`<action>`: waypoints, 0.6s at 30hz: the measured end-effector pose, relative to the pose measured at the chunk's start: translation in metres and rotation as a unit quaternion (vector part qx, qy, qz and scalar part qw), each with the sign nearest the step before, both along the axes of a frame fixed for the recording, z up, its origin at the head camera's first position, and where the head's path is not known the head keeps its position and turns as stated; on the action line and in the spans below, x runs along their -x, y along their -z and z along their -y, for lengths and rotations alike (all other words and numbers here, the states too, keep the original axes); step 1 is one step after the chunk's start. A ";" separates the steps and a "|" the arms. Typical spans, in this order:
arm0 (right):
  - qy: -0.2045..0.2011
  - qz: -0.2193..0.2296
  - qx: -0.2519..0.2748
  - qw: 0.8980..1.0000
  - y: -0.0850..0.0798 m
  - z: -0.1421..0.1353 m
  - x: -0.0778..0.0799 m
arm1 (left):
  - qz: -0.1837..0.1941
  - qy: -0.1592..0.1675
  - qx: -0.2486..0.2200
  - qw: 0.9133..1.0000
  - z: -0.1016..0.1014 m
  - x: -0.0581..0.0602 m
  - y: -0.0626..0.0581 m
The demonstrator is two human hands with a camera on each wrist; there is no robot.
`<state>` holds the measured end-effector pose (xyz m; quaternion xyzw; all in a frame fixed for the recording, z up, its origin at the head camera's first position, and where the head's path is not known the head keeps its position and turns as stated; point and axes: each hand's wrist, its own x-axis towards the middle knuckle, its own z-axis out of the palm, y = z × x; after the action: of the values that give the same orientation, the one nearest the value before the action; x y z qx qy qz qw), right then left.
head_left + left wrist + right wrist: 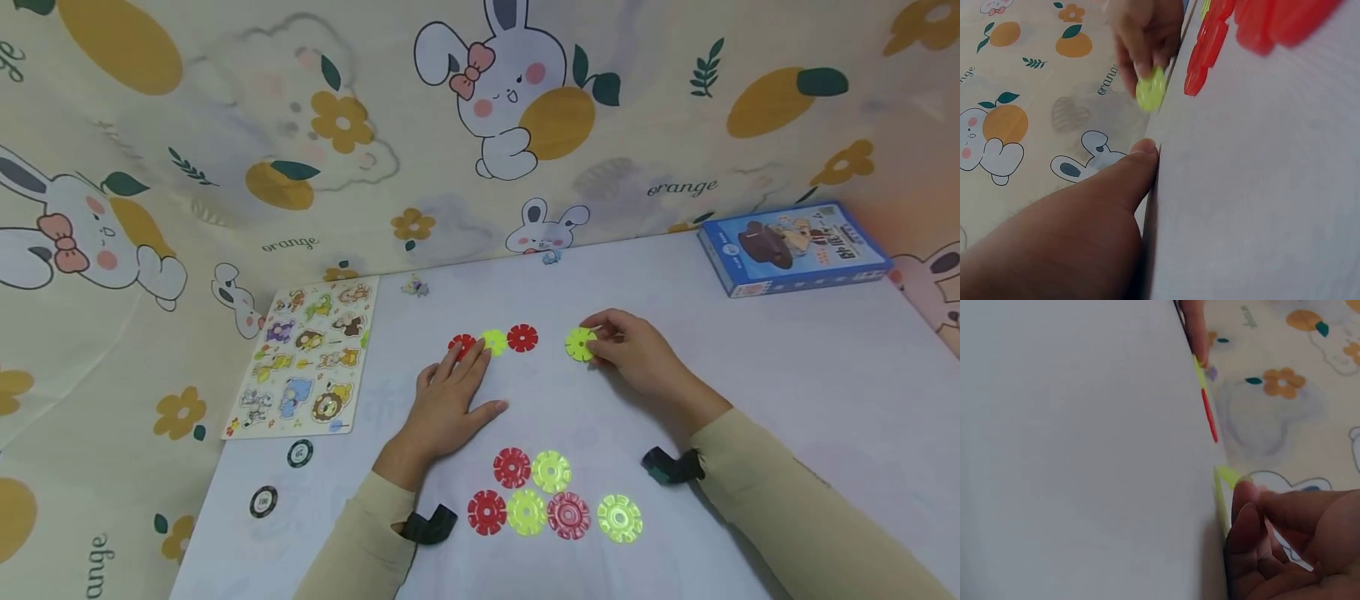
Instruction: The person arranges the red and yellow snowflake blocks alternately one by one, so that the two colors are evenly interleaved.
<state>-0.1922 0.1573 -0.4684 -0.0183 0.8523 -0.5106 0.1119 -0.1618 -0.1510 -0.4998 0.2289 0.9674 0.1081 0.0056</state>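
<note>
A short row of notched plastic discs lies across the table: a red disc [461, 345], a yellow-green disc [494, 342] and another red disc [522, 337]. My left hand [446, 407] lies flat with its fingers spread, fingertips over the left red disc and at the lower edge of the yellow-green one. To the right of the row, my right hand [645, 354] pinches a separate yellow-green disc [579, 344] between thumb and fingers. The right wrist view shows this held disc [1225, 477] nearly edge-on at the fingertips.
Closer to me lie several red and yellow-green discs [527, 512] in two rows. Two black-and-white round chips [300, 453] and an animal picture board [300, 358] are at left. A blue box [795, 247] lies back right. Small figures [415, 286] stand near the patterned backdrop.
</note>
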 end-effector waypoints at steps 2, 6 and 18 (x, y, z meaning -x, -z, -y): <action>0.002 -0.001 -0.004 1.000 0.002 0.007 0.008 | -0.001 0.000 0.000 1.000 0.000 0.000 0.000; 0.001 -0.017 -0.034 0.999 0.004 0.013 0.012 | -0.003 0.001 -0.004 1.000 0.000 0.000 0.001; -0.181 -0.166 -0.280 0.928 0.003 0.015 -0.012 | -0.008 0.000 -0.003 1.000 -0.001 -0.001 -0.001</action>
<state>-0.1805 0.1425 -0.4716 -0.2244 0.9492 -0.2125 0.0595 -0.1604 -0.1495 -0.4989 0.2301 0.9670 0.1094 -0.0031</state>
